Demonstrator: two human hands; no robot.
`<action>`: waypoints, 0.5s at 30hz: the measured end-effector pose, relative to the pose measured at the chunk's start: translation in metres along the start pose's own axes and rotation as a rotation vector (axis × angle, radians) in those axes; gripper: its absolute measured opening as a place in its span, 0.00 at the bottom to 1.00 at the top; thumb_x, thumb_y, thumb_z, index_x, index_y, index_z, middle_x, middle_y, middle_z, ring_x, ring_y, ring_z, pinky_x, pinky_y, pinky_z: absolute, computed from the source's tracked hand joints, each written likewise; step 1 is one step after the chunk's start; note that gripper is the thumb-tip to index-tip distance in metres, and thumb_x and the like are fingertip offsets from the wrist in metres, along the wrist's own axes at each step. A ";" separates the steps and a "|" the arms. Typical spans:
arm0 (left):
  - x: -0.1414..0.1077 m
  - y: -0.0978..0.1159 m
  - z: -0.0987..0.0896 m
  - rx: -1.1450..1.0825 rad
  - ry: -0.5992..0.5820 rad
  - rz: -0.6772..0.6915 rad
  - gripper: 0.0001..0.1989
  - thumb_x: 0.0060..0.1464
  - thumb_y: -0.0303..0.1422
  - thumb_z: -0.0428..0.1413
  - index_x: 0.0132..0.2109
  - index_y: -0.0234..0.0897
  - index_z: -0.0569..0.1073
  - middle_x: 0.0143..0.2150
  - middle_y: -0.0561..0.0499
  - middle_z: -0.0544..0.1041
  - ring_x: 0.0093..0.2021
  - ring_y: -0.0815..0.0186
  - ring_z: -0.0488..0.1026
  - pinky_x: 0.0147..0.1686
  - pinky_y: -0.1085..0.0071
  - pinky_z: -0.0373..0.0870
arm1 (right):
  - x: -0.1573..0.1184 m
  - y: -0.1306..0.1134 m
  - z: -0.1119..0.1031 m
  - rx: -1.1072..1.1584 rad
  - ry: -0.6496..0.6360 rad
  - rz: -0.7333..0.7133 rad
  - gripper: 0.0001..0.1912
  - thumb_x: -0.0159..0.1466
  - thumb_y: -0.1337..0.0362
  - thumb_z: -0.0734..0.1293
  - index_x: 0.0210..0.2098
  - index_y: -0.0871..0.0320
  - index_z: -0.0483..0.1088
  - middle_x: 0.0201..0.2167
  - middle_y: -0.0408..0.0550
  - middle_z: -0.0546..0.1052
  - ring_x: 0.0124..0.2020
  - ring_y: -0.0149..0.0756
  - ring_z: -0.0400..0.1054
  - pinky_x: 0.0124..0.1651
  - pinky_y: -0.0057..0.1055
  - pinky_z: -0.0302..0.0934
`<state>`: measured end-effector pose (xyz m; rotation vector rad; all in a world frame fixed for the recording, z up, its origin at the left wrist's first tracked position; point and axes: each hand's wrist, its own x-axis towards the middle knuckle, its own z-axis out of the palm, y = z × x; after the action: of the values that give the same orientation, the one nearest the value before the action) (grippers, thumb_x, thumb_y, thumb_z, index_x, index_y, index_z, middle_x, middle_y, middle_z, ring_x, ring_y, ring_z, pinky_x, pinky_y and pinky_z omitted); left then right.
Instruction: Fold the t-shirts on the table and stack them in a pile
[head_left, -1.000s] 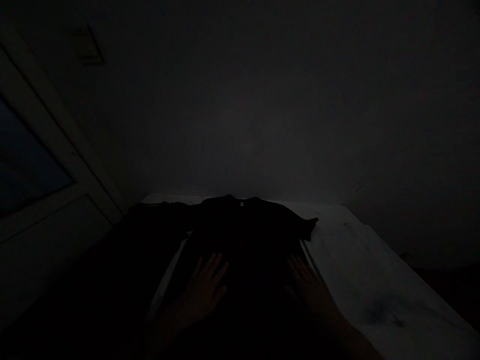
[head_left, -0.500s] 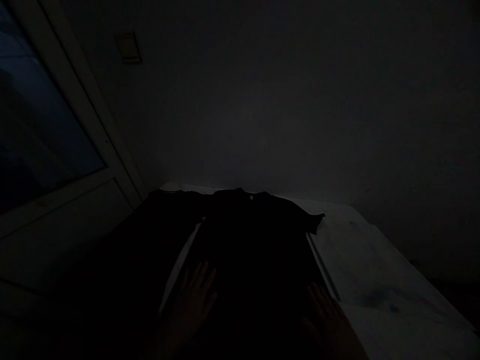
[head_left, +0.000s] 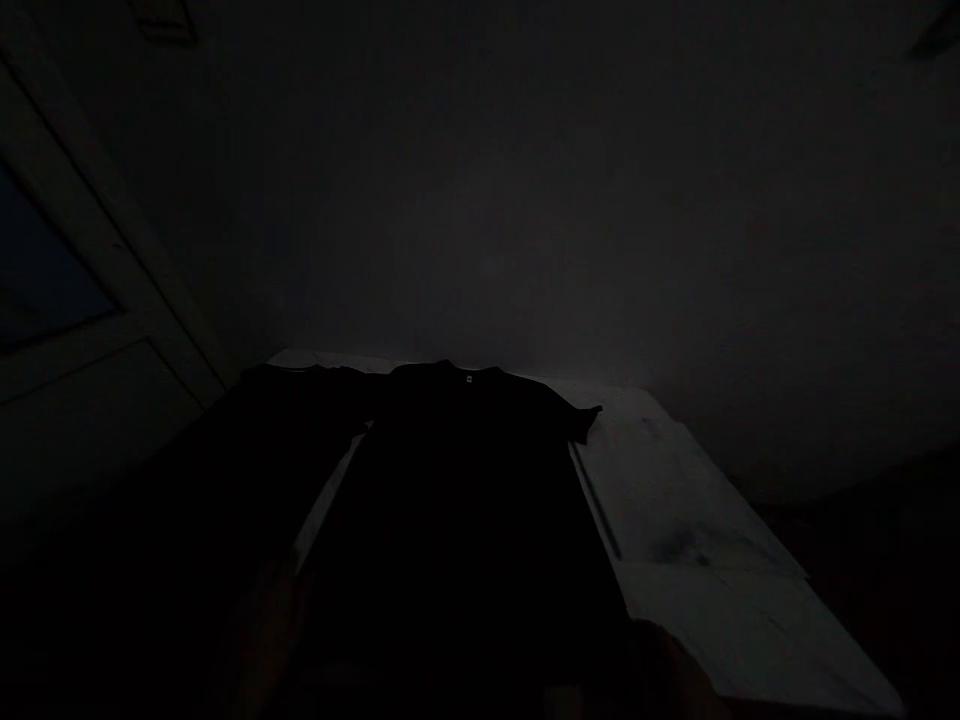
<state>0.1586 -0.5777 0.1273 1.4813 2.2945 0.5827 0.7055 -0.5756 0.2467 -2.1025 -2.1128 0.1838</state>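
Note:
A black T-shirt [head_left: 472, 500] lies spread out in the middle, its neck with a small pale label at the far end and one short sleeve pointing right. To its left is a second black garment [head_left: 285, 450], partly lost in the dark. My left hand [head_left: 270, 625] is a dim shape by the near left edge of the T-shirt. At the near right corner of it, my right hand [head_left: 671, 670] appears just as faintly. The fingers of both hands are too dark to make out, so any grip on the fabric is unclear.
Under the garments is a white, marked tabletop [head_left: 720, 600], reaching right. A grey wall [head_left: 510, 200] rises behind it. On the left stands a framed door [head_left: 135, 310] with a glass pane. The scene is very dark.
Both hands, earlier flat on the T-shirt with fingers spread, have moved nearer to me, down to its lower edges. The view has turned slightly right and down.

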 end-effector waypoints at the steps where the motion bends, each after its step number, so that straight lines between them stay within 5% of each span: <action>1: 0.007 -0.001 -0.003 -0.043 -0.038 -0.032 0.16 0.58 0.41 0.47 0.42 0.40 0.77 0.41 0.42 0.82 0.46 0.50 0.79 0.49 0.56 0.74 | 0.000 -0.011 -0.004 0.045 0.010 0.065 0.29 0.59 0.43 0.64 0.56 0.45 0.72 0.40 0.58 0.82 0.39 0.59 0.78 0.36 0.49 0.73; 8: 0.018 -0.007 -0.007 -0.474 -0.079 -0.259 0.18 0.52 0.50 0.50 0.40 0.43 0.72 0.36 0.48 0.81 0.39 0.54 0.80 0.40 0.60 0.78 | 0.003 -0.065 -0.021 0.478 -0.016 0.387 0.32 0.65 0.35 0.55 0.53 0.52 0.65 0.32 0.51 0.82 0.31 0.47 0.78 0.30 0.36 0.71; 12: 0.000 -0.020 -0.002 -0.731 -0.145 -0.348 0.28 0.40 0.56 0.59 0.43 0.44 0.72 0.43 0.48 0.82 0.48 0.50 0.80 0.41 0.59 0.81 | -0.003 -0.060 -0.029 0.651 -0.151 0.397 0.32 0.61 0.34 0.62 0.50 0.51 0.67 0.34 0.51 0.83 0.33 0.48 0.79 0.32 0.36 0.73; 15: -0.017 -0.033 0.002 -0.816 -0.193 -0.396 0.29 0.39 0.56 0.59 0.46 0.46 0.72 0.48 0.48 0.82 0.54 0.47 0.77 0.43 0.56 0.82 | -0.011 -0.046 -0.028 0.664 -0.103 0.378 0.30 0.55 0.35 0.67 0.47 0.48 0.72 0.37 0.52 0.83 0.36 0.52 0.79 0.33 0.38 0.74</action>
<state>0.1403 -0.6049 0.1096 0.6440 1.7759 1.0278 0.6660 -0.5872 0.2827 -2.0456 -1.3818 0.9105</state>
